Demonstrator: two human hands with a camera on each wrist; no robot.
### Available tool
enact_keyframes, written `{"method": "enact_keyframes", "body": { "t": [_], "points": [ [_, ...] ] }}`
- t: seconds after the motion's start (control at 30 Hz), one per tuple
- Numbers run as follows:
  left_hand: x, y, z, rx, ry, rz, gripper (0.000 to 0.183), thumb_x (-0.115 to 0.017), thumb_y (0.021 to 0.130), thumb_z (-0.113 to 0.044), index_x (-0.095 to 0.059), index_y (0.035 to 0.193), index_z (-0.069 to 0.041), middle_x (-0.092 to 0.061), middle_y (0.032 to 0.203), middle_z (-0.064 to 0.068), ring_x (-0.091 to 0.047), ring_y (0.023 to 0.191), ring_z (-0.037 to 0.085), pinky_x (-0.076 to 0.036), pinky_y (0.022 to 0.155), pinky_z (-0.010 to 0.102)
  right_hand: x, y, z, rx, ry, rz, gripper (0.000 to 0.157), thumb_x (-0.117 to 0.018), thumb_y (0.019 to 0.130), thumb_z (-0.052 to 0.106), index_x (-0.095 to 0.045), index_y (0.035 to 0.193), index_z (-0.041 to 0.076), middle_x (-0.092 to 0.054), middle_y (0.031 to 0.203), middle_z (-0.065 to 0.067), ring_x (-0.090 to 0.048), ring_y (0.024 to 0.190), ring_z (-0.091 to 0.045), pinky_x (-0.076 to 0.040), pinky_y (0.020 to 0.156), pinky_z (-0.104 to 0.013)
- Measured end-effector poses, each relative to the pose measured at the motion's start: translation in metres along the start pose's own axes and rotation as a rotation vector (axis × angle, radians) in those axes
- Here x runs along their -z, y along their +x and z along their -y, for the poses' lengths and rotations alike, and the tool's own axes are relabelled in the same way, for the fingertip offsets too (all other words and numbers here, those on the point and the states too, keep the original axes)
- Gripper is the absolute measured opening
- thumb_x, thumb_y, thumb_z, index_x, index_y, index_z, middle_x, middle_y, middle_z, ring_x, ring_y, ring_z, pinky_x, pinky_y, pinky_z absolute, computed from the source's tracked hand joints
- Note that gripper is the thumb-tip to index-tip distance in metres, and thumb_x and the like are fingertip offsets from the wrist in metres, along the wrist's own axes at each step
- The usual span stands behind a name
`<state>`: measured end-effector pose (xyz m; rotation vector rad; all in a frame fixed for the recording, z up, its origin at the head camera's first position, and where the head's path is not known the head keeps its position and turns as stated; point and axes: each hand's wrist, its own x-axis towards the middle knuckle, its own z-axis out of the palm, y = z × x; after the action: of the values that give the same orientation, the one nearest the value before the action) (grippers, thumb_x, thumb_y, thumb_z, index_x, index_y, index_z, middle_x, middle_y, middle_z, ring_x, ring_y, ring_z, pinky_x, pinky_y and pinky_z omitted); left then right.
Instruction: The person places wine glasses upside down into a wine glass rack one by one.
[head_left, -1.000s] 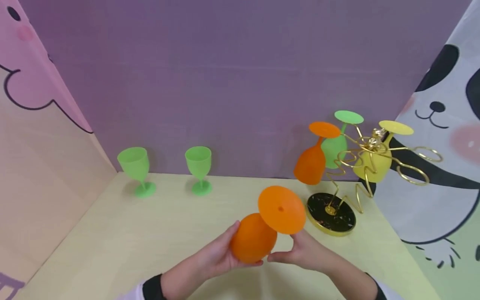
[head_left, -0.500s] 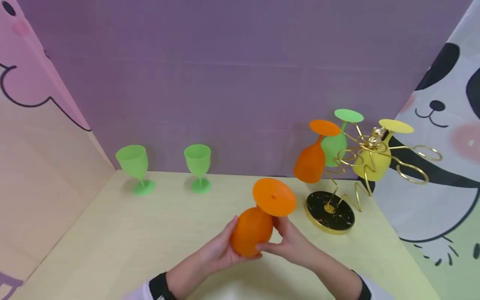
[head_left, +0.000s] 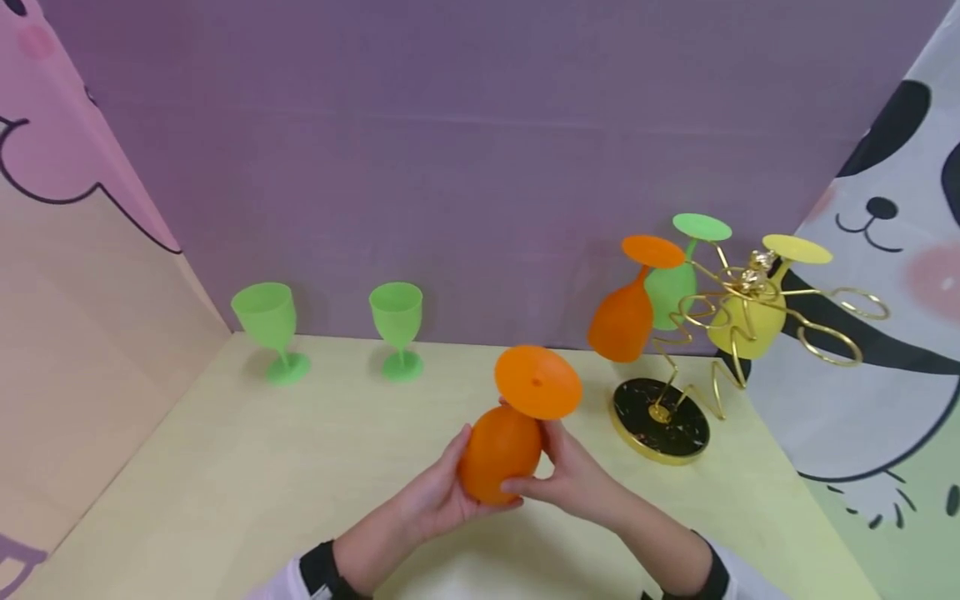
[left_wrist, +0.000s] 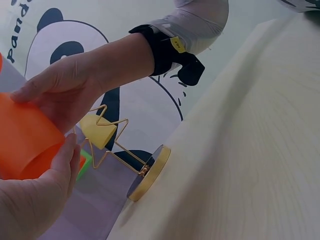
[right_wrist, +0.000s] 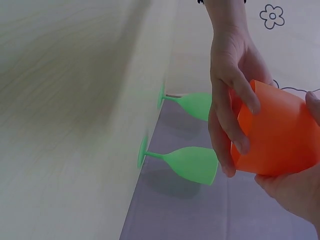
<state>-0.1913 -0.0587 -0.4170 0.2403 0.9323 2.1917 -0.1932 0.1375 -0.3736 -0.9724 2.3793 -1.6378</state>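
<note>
An orange plastic goblet (head_left: 501,454) is held between both hands above the table, tipped over so its round foot points up and away. My left hand (head_left: 431,500) grips the bowl from the left, its fingers passing underneath. From the other side my right hand (head_left: 577,479) curls round the bowl, thumb on the near face. In the left wrist view the goblet's rim (left_wrist: 37,162) faces down toward the table. The right wrist view has the left fingers spread across the orange bowl (right_wrist: 280,132). The stem is mostly hidden behind the foot.
A gold wire glass rack (head_left: 738,312) on a round black base (head_left: 660,421) stands at the right. Upside down on it hang an orange goblet (head_left: 622,321), a green one (head_left: 672,292) and a yellow one (head_left: 750,325). Two green goblets (head_left: 266,317) stand upright at the back left.
Both hands have moved slightly up and away with the orange goblet. My right hand has closed in from beside the foot onto the bowl. The head view has shifted a little.
</note>
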Motion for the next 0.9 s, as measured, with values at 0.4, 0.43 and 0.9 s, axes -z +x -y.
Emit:
{"method": "enact_keyframes", "body": {
  "t": [0.4, 0.43, 0.9],
  "points": [
    [0.0, 0.0007, 0.001, 0.001, -0.02, -0.009, 0.073, -0.037, 0.09, -0.06, -0.017, 0.144, -0.015, -0.035, 0.137, 0.017, -0.046, 0.118, 0.033, -0.035, 0.102, 0.047, -0.001, 0.0012, 0.0004, -0.058, 0.011, -0.003, 0.075, -0.074, 0.076, 0.022, -0.028, 0.135, 0.026, -0.042, 0.134, -0.001, -0.04, 0.121, -0.018, -0.032, 0.103, -0.055],
    [0.0002, 0.0008, 0.0013, 0.003, -0.024, -0.01, 0.074, -0.037, 0.09, -0.06, -0.017, 0.144, -0.015, -0.035, 0.137, 0.017, -0.046, 0.118, 0.032, -0.035, 0.102, 0.047, -0.001, 0.0012, 0.0003, -0.061, 0.009, -0.005, 0.075, -0.074, 0.076, 0.022, -0.028, 0.135, 0.026, -0.043, 0.134, -0.001, -0.04, 0.12, -0.018, -0.032, 0.103, -0.054],
    [-0.0007, 0.0035, 0.0021, 0.006, -0.033, 0.007, 0.073, -0.038, 0.089, -0.061, -0.017, 0.144, -0.016, -0.033, 0.136, 0.015, -0.048, 0.116, 0.026, -0.034, 0.102, 0.046, 0.0028, 0.0018, 0.0027, -0.055, -0.029, -0.059, 0.077, -0.078, 0.071, 0.022, -0.033, 0.134, 0.024, -0.047, 0.131, -0.002, -0.043, 0.118, -0.017, -0.035, 0.102, -0.049]
  ]
}}
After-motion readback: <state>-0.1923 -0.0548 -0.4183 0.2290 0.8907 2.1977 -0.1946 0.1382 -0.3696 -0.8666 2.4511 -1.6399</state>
